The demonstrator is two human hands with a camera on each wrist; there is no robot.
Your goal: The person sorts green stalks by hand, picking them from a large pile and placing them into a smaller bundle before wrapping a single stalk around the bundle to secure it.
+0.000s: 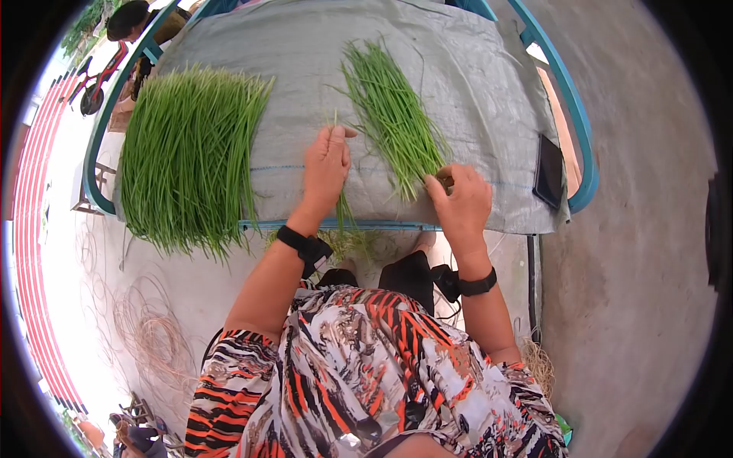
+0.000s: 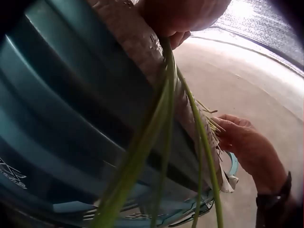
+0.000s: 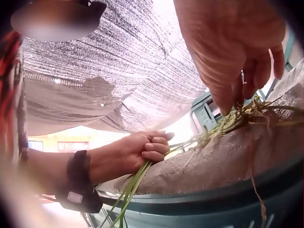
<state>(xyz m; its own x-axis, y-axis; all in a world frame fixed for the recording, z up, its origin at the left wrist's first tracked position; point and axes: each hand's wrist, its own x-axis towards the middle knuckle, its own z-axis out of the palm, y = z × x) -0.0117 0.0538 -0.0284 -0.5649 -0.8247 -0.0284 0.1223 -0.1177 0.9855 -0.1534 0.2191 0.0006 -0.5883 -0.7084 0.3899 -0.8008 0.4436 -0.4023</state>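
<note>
Several long green stalks [image 2: 167, 102] hang from the left hand [image 1: 327, 169], whose fingers are curled round them near the middle of the cloth; their tips stick up past the thumb. The right hand [image 1: 463, 200] has thumb and fingertips together at the lower end of a loose bundle of stalks [image 1: 393, 114], which lies slanted on the cloth. In the right wrist view the fingertips of the right hand [image 3: 240, 76] touch the stalk ends [image 3: 237, 116]. A large, dense pile of stalks [image 1: 191, 153] lies at the left.
A grey woven cloth [image 1: 298, 69] covers a surface framed by a blue rail [image 1: 576, 130]. A black phone [image 1: 547, 172] lies at its right edge. Loose trimmings [image 1: 343, 243] are on the floor beneath the front edge. Another person [image 1: 156, 27] is at the upper left.
</note>
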